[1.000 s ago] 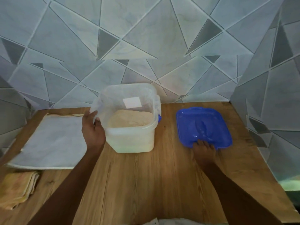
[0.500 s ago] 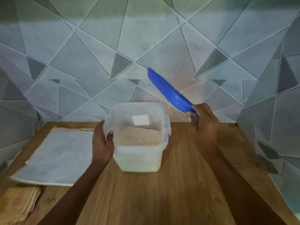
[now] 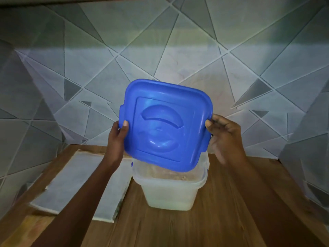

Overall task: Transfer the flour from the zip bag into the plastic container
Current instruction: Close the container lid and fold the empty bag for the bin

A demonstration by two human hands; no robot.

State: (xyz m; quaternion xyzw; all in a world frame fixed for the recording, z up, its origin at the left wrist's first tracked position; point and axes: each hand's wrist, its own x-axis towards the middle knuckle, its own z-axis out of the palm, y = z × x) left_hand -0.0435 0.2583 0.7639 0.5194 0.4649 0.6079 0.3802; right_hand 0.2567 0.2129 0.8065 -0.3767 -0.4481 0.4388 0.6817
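**Lid poised above the filled container**

Head view: the left hand (image 3: 119,138) and right hand (image 3: 224,135) each grip an opposite edge of the blue lid (image 3: 166,124) (light, stiff, probably slick), tilted over the plastic container (image 3: 170,191) near the table's (image 3: 222,220) back edge. Its flour (image 3: 167,175) is mostly hidden; the zip bag is indistinct.

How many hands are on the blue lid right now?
2. The left hand grips the blue lid at its left edge; the right hand holds its right edge, above the plastic container.
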